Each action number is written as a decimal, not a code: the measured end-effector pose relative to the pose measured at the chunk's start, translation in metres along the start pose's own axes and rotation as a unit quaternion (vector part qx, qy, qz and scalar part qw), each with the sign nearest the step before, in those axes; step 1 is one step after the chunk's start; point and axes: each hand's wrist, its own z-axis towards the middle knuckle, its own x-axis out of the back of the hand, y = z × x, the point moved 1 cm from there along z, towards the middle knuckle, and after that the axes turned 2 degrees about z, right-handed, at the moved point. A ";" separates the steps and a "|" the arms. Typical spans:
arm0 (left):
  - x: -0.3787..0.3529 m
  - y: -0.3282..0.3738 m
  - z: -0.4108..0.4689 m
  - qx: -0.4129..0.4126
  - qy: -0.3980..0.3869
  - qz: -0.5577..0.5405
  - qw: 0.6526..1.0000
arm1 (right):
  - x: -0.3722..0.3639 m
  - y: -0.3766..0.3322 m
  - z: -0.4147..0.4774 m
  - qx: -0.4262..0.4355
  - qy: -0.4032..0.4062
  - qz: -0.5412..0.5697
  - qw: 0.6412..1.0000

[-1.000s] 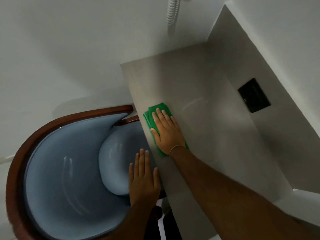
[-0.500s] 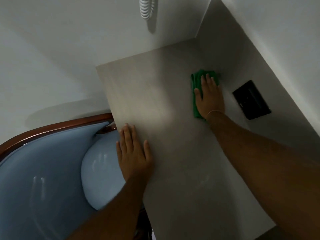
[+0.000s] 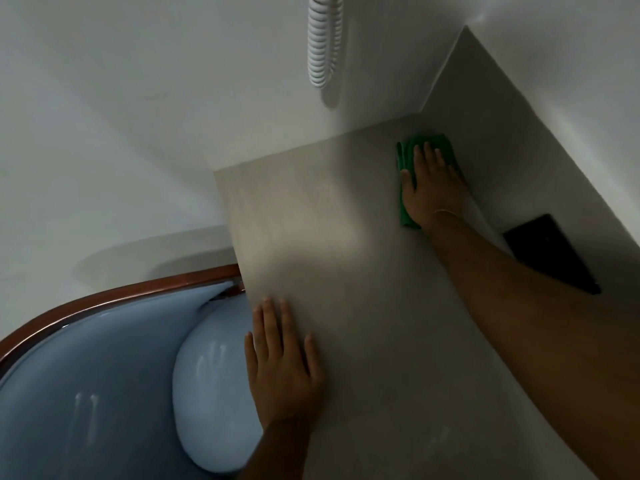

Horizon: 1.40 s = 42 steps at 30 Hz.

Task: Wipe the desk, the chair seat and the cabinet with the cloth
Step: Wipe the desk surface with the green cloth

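Observation:
A beige desk (image 3: 329,237) fills the middle of the head view. My right hand (image 3: 431,183) presses flat on a folded green cloth (image 3: 404,206) near the desk's far right corner, against the side wall; most of the cloth is hidden under the palm. My left hand (image 3: 282,365) lies flat, fingers apart, on the desk's near left edge and holds nothing. The pale blue chair seat (image 3: 207,386) with a brown wooden rim (image 3: 114,296) sits tucked beside the desk at lower left. No cabinet shows.
A white coiled cord (image 3: 323,39) hangs down the white back wall above the desk. A black rectangular panel (image 3: 550,252) is set in the beige side wall on the right, just past my right forearm.
My right hand slid the cloth from the desk's near left edge across to the far right corner. My left hand moved from over the chair onto the desk edge and stays planted there.

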 end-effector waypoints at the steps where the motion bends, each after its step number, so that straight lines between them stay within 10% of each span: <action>1: 0.000 0.000 0.000 -0.001 0.000 0.004 1.000 | -0.002 -0.021 0.006 0.013 -0.005 0.008 1.000; 12: 0.010 0.000 0.003 -0.006 -0.050 0.027 0.998 | -0.048 -0.268 -0.112 0.284 -0.062 0.050 0.956; 19: 0.014 0.009 0.006 0.019 -0.010 -0.016 1.000 | -0.033 -0.222 -0.076 0.320 -0.076 0.043 0.943; 29: 0.010 0.004 0.003 0.009 -0.007 -0.008 1.000 | 0.002 0.022 0.002 0.034 -0.017 0.036 0.999; 42: 0.021 -0.001 -0.001 0.014 0.013 -0.040 0.999 | -0.043 -0.185 -0.222 0.247 -0.020 0.083 0.965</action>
